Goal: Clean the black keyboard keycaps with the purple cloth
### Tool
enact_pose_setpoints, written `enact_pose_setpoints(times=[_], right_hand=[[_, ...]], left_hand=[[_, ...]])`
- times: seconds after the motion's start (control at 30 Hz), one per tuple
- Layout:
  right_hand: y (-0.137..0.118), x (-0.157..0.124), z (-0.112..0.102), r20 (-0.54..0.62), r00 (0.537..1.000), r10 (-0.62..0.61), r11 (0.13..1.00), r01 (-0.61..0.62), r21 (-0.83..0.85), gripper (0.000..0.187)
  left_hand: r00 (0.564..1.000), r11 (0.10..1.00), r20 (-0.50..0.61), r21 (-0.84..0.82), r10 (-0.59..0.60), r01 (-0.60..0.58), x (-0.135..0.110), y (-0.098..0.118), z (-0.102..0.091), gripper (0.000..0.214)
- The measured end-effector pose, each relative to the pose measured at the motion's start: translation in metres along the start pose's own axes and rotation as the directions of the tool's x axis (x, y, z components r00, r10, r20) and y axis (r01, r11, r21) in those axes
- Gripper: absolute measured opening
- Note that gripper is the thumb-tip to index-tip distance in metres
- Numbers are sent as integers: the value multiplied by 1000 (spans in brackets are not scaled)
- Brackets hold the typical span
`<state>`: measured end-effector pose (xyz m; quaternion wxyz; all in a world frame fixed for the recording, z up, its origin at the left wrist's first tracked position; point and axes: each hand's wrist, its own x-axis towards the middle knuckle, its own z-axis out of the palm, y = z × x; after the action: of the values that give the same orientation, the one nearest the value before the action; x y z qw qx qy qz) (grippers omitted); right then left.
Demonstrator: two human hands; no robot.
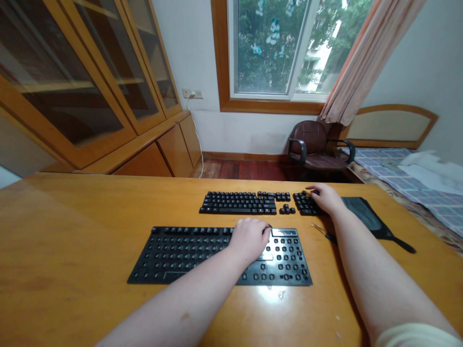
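Observation:
A black keyboard base (188, 258) lies on the table with its top row of keycaps in place and bare switches elsewhere. My left hand (249, 239) rests over its upper right part. Thumb and fingers are pinched together at the top row, on what looks like a small black keycap (269, 226). Behind the base, loose black keycaps (237, 202) are laid out in keyboard order. My right hand (326, 198) is over the number-pad keycaps (306, 205) at the right, index finger stretched out and thumb apart from it. Its palm side is partly hidden.
A wire keycap puller (321, 232) with a dark handle lies beside my right forearm. Further right is a black pouch (365, 217) with a strap. Beyond the wooden table (72, 231) stand a chair (313, 144), a bed (408, 166) and a glass-fronted cabinet (144, 96).

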<state>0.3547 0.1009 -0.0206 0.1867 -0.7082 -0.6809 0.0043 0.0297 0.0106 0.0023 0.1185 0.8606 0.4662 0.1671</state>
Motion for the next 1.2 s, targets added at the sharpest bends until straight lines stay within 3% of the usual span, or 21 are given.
enact_pose_setpoints(times=[0.53, 0.6, 0.73, 0.87, 1.2], right_hand=[[3, 2, 3, 113, 989, -100, 991, 88, 105, 28], [3, 2, 1, 87, 995, -51, 996, 44, 78, 29], [11, 0, -4, -24, 988, 155, 987, -156, -33, 32], [22, -4, -7, 9, 964, 265, 961, -263, -81, 30], [12, -4, -4, -23, 998, -58, 998, 58, 11, 40]], left_hand=[[1000, 1000, 10, -18, -20, 20, 0, 1, -1, 29], [1000, 1000, 9, -16, -15, 15, 0, 1, -1, 29], [999, 1000, 32, -9, -29, 29, 1, 2, -3, 30], [999, 999, 39, -10, -33, 34, 1, 3, -4, 31], [1000, 1000, 11, -21, -12, 12, 0, 1, -1, 30]])
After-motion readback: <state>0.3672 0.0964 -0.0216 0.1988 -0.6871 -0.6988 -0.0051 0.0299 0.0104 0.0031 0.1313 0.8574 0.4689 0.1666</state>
